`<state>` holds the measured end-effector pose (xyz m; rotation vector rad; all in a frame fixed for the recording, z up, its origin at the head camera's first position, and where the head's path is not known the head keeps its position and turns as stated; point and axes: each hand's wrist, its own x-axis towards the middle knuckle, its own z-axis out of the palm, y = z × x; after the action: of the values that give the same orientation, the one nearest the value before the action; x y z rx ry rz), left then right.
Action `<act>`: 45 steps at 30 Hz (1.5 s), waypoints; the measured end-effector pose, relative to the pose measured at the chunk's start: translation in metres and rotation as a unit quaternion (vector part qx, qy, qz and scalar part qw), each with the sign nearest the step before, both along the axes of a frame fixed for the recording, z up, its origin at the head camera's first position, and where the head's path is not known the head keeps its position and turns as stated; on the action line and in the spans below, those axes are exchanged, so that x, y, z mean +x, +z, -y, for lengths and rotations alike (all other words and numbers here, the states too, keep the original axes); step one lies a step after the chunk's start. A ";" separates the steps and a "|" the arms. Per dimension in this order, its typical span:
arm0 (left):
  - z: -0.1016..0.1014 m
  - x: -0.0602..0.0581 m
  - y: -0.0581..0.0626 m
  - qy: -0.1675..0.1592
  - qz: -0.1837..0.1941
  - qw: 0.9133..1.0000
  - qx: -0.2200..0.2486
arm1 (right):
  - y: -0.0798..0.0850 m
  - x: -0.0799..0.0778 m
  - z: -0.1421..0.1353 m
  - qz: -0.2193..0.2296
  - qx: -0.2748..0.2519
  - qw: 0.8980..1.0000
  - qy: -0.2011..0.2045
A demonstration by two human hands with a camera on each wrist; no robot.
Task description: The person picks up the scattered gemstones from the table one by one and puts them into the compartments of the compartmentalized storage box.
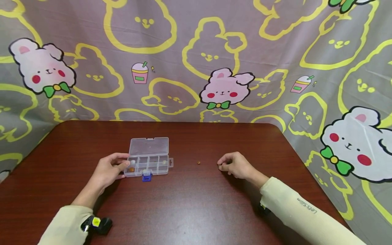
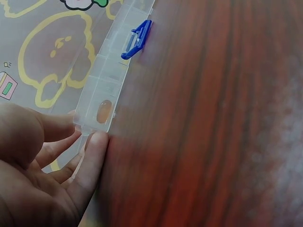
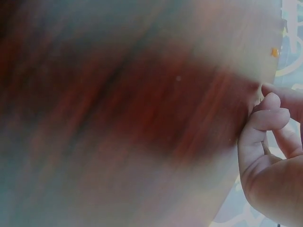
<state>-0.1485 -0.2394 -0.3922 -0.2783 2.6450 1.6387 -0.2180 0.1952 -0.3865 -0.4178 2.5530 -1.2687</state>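
Note:
A clear plastic compartment box (image 1: pixel 147 172) lies on the table with its lid (image 1: pixel 149 147) raised at the back and a blue latch (image 1: pixel 147 178) hanging at the front. My left hand (image 1: pixel 111 169) grips the left end of the box, the thumb over its edge. An amber-orange piece (image 1: pixel 131 169) and a whitish piece (image 1: pixel 133 162) are in the leftmost compartments; a pale yellowish piece (image 1: pixel 164 162) is at the right. To the right, thumb and index finger of my right hand (image 1: pixel 235 165) pinch a small dark piece (image 1: pixel 218 165) low at the tabletop, mostly hidden by the fingertips.
A small orange-brown bead (image 1: pixel 198 162) lies on the brown wooden table (image 1: pixel 190 207) between the box and my right hand. Behind the table hangs a curtain (image 1: pixel 171 68) printed with cartoon rabbits, reaching along the back and right sides.

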 end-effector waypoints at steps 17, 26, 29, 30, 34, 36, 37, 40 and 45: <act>-0.001 0.000 0.000 -0.004 -0.004 1.000 0.008 | 0.001 0.002 -0.002 -0.016 0.004 1.000 -0.001; 0.000 0.001 0.001 -0.003 -0.001 1.000 0.004 | 0.000 0.003 0.000 -0.024 -0.004 1.000 -0.001; 0.000 0.001 0.001 -0.004 -0.003 1.000 0.004 | 0.000 0.004 0.002 -0.025 -0.007 1.000 0.000; 0.000 0.001 0.001 -0.003 -0.004 1.000 0.004 | 0.000 0.004 0.003 -0.026 -0.008 1.000 0.001; 0.000 0.001 0.001 -0.004 -0.006 1.000 0.008 | 0.000 0.005 0.006 -0.033 -0.016 0.999 0.008; -0.001 0.001 0.001 -0.004 -0.006 1.000 0.009 | 0.000 0.006 0.008 -0.035 -0.020 0.999 0.010; -0.001 0.001 0.001 -0.003 -0.006 1.000 0.009 | 0.000 0.006 0.009 -0.035 -0.021 0.999 0.012; -0.001 0.001 0.001 -0.002 -0.003 1.000 0.007 | -0.001 0.007 0.013 -0.032 -0.027 0.999 0.013; 0.000 0.001 0.001 -0.001 -0.002 1.000 0.008 | -0.001 0.009 0.020 -0.037 -0.037 0.999 0.016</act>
<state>-0.1473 -0.2389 -0.3911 -0.2723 2.6321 1.6621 -0.2089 0.1750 -0.3871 -0.5269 2.5551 -1.3631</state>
